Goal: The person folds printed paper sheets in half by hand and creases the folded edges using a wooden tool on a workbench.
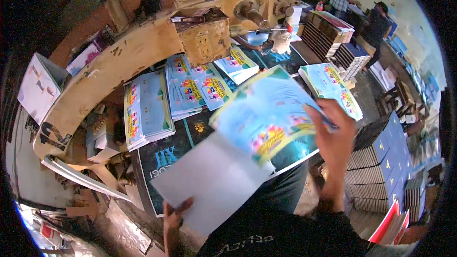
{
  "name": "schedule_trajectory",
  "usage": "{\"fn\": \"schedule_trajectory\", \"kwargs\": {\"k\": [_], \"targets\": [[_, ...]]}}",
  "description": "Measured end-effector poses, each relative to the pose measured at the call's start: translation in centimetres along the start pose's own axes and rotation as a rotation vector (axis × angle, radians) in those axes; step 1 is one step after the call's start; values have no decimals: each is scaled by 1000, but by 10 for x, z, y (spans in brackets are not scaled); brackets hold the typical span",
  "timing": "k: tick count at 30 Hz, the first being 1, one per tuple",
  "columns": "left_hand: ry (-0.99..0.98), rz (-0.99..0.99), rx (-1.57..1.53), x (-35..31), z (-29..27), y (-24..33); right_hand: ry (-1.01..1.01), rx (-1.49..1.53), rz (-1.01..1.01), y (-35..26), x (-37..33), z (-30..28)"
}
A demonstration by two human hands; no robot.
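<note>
"How does the printed cover (266,109) look?"
"Smooth, slightly glossy paper; the white sheet (214,176) is matt."
"And the machine frame (147,43)?"
"Painted metal, chipped and rough. The dark sheet (176,138) shines; the black shirt (285,231) is matt cloth."

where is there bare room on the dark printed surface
The dark surface shows bare between the left stack and white sheet, and between the back stack and right stack. It is crowded around the middle stacks at back left.
</note>
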State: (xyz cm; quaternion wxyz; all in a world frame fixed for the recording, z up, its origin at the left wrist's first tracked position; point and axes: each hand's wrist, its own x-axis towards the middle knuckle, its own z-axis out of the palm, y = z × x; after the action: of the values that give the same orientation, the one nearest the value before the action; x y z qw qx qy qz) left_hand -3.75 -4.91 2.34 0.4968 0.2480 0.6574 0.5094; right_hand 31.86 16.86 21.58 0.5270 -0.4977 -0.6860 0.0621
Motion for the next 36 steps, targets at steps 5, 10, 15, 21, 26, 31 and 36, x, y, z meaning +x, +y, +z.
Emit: {"fn": "schedule_trajectory", "kwargs": {"k": [5, 10, 15, 21, 26, 31, 36], "targets": [[601, 184, -232, -63, 6, 104, -459, 14, -270, -60, -35, -38], [704, 626, -520, -62, -55, 100, -903, -56, -305, -57, -125, 63], [590, 469, -455, -43, -50, 55, -1207, -33, -215, -32, -184, 125], [231, 103, -357, -2, 7, -37, -267, 142, 210, 82, -69, 93], [198, 123, -206, 12, 108, -6, -125, 132, 273, 109, -37, 74], [-36, 404, -120, 0, 98, -27, -311, -65, -184, 131, -34, 124], [-491, -104, 533, -29, 66, -11, -471, -401, -71, 143, -43, 171]]}}
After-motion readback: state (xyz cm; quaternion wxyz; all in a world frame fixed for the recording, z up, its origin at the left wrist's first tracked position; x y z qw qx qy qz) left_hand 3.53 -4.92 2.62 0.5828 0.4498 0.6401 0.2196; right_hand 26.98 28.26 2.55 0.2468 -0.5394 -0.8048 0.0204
